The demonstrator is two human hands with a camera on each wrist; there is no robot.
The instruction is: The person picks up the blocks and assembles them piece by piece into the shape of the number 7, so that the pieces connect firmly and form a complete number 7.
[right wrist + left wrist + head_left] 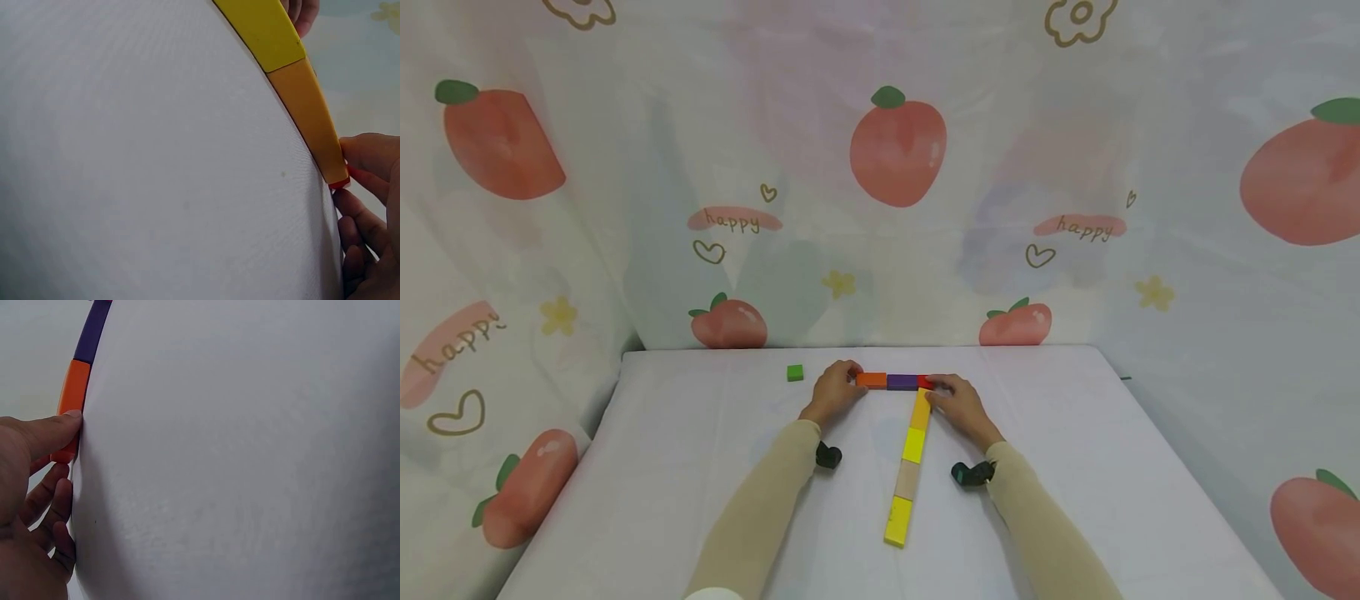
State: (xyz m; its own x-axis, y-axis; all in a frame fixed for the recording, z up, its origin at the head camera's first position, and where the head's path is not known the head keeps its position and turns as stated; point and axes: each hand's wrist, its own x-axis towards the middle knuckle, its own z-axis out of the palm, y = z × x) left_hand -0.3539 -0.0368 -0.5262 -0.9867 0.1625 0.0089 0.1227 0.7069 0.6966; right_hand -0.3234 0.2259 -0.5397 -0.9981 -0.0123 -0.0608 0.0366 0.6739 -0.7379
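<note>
A crosswise row on the white table joins an orange block (872,381), a purple block (902,382) and a red block (923,382). My left hand (835,393) pinches the orange block's left end, its thumb on the near side in the left wrist view. At the row's other end my right hand (964,408) holds the red block, mostly hidden by its fingers and the light orange block (312,122). From below the red block a line runs toward me: that light orange block, a yellow block (913,445), a tan block (906,480) and another yellow block (897,522).
A green block (795,373) lies apart, left of my left hand. White cloth covers the table (700,492). Behind its far edge hangs a curtain (887,275) printed with fruit; more printed cloth stands on both sides.
</note>
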